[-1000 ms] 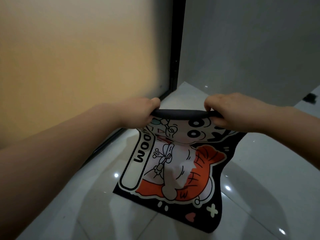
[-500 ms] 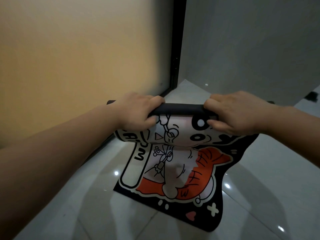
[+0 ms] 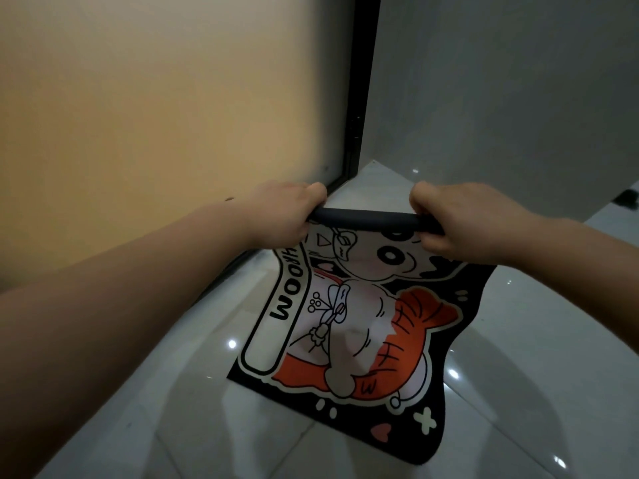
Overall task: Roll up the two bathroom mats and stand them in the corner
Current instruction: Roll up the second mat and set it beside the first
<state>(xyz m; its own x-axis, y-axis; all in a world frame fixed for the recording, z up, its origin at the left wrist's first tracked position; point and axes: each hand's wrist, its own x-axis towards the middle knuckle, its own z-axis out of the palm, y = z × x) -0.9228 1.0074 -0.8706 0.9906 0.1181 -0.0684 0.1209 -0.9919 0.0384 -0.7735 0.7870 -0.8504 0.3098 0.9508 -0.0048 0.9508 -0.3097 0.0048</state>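
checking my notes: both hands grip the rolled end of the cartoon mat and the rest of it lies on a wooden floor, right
Not quite. The head view shows the left hand and right hand gripping the rolled end of the mat, but the rest lies on a glossy tiled floor, not a wooden one.

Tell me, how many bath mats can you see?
1. The cartoon mat lies on the shiny floor, its far end rolled up and held by the left hand and right hand. A second mat isn't in view.
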